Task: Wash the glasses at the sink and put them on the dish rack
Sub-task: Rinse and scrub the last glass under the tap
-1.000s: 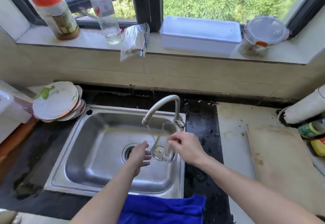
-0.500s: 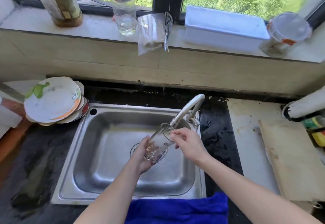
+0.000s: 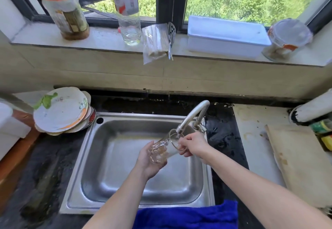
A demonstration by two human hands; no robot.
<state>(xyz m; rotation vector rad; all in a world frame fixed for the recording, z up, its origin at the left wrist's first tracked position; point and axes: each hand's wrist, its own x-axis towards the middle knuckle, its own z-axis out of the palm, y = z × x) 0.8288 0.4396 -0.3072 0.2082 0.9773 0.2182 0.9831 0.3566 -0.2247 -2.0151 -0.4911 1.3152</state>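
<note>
A clear drinking glass lies tilted over the steel sink, its mouth turned up toward the spout of the curved metal tap. My left hand cups the glass from below at its base. My right hand pinches the rim at the mouth, right under the spout. Water in the glass is hard to make out. No dish rack is in view.
A stack of plates stands left of the sink. A blue towel hangs over the front edge. A wooden cutting board lies on the right counter. Jars, a bottle and a white box line the windowsill.
The glass went from nearly upright to tilted with its mouth at the spout. My left hand moved under its base. The tap spout now points toward the glass.
</note>
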